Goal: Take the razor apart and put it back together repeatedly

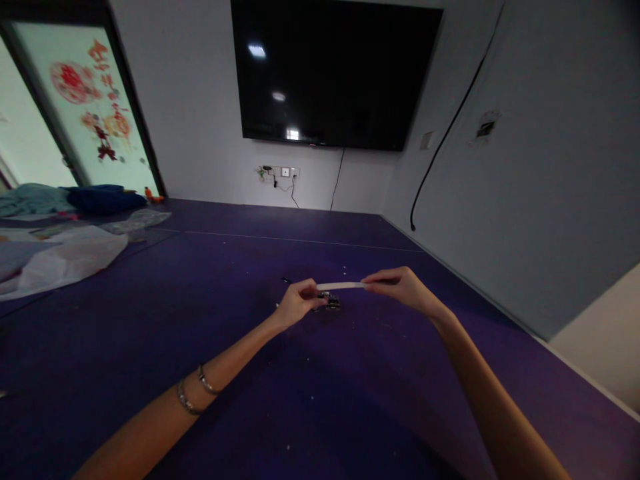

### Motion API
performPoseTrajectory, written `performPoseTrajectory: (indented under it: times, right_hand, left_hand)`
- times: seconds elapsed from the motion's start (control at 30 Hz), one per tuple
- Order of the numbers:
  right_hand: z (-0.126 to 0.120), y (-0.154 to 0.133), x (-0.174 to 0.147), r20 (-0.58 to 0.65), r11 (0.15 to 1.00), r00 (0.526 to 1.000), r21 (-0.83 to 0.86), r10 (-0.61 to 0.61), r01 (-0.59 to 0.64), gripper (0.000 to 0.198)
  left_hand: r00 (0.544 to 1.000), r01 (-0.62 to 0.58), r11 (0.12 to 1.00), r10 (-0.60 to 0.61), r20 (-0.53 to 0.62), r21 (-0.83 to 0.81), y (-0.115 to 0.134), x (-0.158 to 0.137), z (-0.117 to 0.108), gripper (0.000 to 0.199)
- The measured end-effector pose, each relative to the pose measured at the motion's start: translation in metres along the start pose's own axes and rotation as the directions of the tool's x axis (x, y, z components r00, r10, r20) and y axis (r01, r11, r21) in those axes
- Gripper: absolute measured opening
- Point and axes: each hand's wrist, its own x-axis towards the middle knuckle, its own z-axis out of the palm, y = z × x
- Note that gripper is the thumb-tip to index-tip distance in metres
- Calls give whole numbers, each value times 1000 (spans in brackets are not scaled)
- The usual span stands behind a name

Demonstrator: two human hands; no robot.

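Observation:
A thin white strip [341,286] is stretched almost level between my two hands, above the purple surface. My left hand [296,303] pinches its left end between thumb and fingers. At the other end, my right hand [397,288] grips it with the fingertips. Just beneath the strip, beside my left thumb, lies a small dark object with metallic-looking parts [332,301], partly hidden by that hand; its kind is too small to make out. A thin black item [287,281] lies behind my left hand.
A purple floor or table surface [215,373] spreads all round, dotted with white scraps. Plastic bags [75,257] and dark blue cloth [105,199] lie at the left. A black cable [443,143] hangs on the right wall; a television [335,73] is mounted ahead.

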Motion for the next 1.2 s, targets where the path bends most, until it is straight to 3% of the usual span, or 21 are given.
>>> performPoseTrajectory:
  times: [0.23, 0.37, 0.47, 0.6, 0.7, 0.8, 0.93, 1.2]
  right_hand:
    - [-1, 15, 1, -90, 994, 992, 75, 88, -81, 27]
    - [1, 15, 5, -217, 948, 965, 307, 149, -77, 37]
    - [9, 2, 6, -195, 785, 958, 618, 209, -45, 36]
    - [33, -12, 1, 6, 401, 966, 909, 258, -113, 23]
    - [56, -15, -7, 136, 119, 956, 978, 260, -171, 17]
    - [77, -17, -17, 272, -69, 924, 962, 269, -264, 13]
    - [98, -25, -31, 390, -164, 884, 919, 258, -358, 18]
    - [121, -38, -48, 480, -186, 838, 876, 259, -445, 33]
  left_hand:
    - [1000, -18, 999, 17, -4, -48, 5, -2, 2, 23]
    - [1000, 12, 994, -14, -21, -108, 9, -4, 3, 25]
    - [998, 25, 996, -29, -48, -84, 9, -4, 3, 24]
    - [991, 31, 999, -35, -128, -36, 3, -3, 4, 26]
    - [985, 82, 996, -88, -147, -47, 1, -2, 5, 29]
    - [976, 144, 981, -162, -145, -130, 1, -2, 5, 40]
    - [982, 117, 976, -140, -124, -183, 0, -2, 5, 41]
    - [996, 78, 982, -84, -30, -174, 3, -6, 8, 36]
